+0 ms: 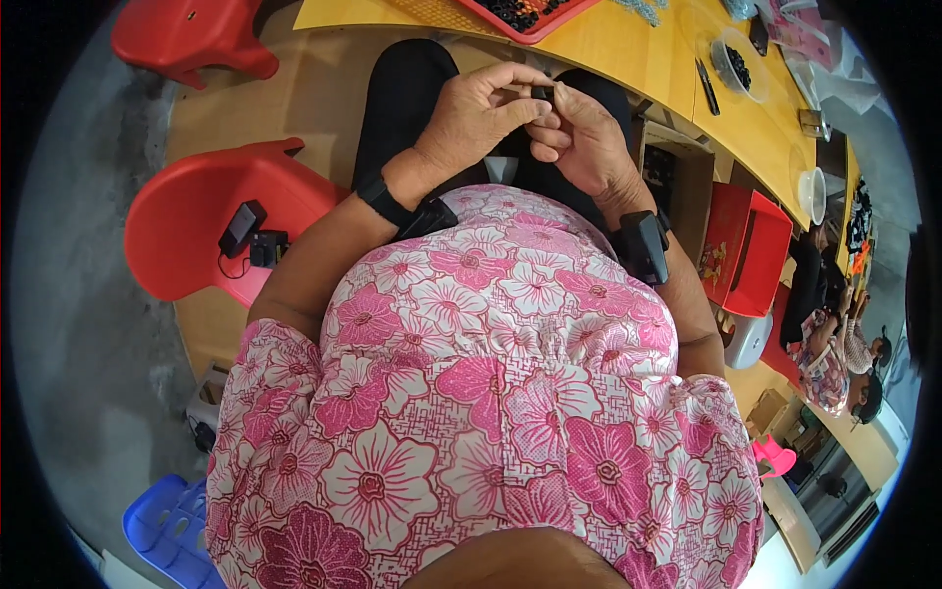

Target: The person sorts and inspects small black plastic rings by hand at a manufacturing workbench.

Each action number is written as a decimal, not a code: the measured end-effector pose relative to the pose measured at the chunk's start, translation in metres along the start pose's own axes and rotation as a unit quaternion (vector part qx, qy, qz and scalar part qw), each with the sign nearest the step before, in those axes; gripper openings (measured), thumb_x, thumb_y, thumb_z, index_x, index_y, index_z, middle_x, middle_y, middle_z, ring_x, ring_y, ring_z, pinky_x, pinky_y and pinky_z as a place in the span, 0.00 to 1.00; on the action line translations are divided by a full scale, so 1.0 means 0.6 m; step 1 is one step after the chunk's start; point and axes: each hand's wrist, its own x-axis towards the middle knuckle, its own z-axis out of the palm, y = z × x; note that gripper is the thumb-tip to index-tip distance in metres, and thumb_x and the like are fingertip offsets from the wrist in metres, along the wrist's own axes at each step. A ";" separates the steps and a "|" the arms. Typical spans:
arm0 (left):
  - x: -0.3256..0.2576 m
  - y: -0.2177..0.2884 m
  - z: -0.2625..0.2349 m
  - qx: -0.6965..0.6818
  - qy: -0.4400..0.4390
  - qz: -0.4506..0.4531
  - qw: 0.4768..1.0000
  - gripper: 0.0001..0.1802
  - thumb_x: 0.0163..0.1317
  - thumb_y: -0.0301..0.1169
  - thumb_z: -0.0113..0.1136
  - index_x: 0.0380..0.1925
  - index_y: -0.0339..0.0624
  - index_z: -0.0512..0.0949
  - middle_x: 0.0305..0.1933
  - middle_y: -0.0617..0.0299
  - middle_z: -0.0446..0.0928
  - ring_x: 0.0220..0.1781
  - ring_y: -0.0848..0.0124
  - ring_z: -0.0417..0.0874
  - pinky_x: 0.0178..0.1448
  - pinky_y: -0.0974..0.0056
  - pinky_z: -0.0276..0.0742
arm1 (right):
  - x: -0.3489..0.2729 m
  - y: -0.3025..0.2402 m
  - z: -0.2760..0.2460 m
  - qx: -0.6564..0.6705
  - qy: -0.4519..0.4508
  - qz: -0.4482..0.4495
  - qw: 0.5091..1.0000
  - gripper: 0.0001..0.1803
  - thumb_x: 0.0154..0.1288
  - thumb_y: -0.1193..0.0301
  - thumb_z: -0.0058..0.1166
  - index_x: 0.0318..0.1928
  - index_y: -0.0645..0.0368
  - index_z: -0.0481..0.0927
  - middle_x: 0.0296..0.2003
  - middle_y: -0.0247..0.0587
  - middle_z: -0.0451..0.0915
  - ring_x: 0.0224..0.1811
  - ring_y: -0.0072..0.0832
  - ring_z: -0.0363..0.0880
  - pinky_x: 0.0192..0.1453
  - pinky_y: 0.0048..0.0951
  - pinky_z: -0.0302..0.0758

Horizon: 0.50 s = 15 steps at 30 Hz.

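Left hand (pixel 478 110) and right hand (pixel 587 137), fingers curled, pinch a black piece (pixel 543 93) between them. It sits at both thumbs, neither hand clearly nearer; its long axis is unclear.

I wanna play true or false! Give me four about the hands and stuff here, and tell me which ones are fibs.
1. The left hand and right hand meet at a small black piece. True.
2. The clear bowl with black pieces is on the floor. False: it stands on the yellow table.
3. Black devices are on a red chair. True.
4. The tray is blue. False: it is red.
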 end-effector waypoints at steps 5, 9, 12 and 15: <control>-0.002 -0.002 -0.004 0.093 0.023 -0.012 0.995 0.12 0.59 0.24 0.61 0.43 0.37 0.78 0.40 0.64 0.78 0.41 0.79 0.80 0.47 0.74 0.77 | -0.003 0.003 -0.004 0.021 -0.005 0.028 0.999 0.15 0.72 0.61 0.42 0.43 0.61 0.71 0.25 0.26 0.62 0.21 0.15 0.54 0.26 0.18 0.57; -0.003 0.002 -0.003 0.111 0.039 0.041 0.992 0.10 0.58 0.24 0.62 0.40 0.36 0.80 0.42 0.62 0.79 0.42 0.77 0.80 0.47 0.73 0.77 | -0.005 0.002 -0.004 0.005 0.006 0.033 0.999 0.14 0.72 0.61 0.43 0.42 0.61 0.72 0.25 0.27 0.63 0.22 0.15 0.54 0.26 0.19 0.59; -0.002 0.003 -0.003 0.132 0.046 0.057 0.989 0.09 0.57 0.24 0.62 0.39 0.36 0.81 0.42 0.61 0.79 0.42 0.76 0.80 0.47 0.73 0.77 | -0.006 -0.001 -0.004 -0.022 0.016 0.033 0.999 0.14 0.71 0.61 0.44 0.41 0.61 0.72 0.26 0.28 0.65 0.23 0.16 0.55 0.28 0.20 0.61; -0.004 0.006 -0.004 0.154 0.046 0.069 0.985 0.09 0.56 0.24 0.62 0.38 0.37 0.81 0.42 0.61 0.79 0.42 0.75 0.80 0.47 0.73 0.77 | -0.007 -0.006 -0.007 -0.055 0.020 0.034 0.998 0.14 0.71 0.62 0.46 0.40 0.61 0.73 0.27 0.29 0.67 0.23 0.17 0.58 0.29 0.21 0.63</control>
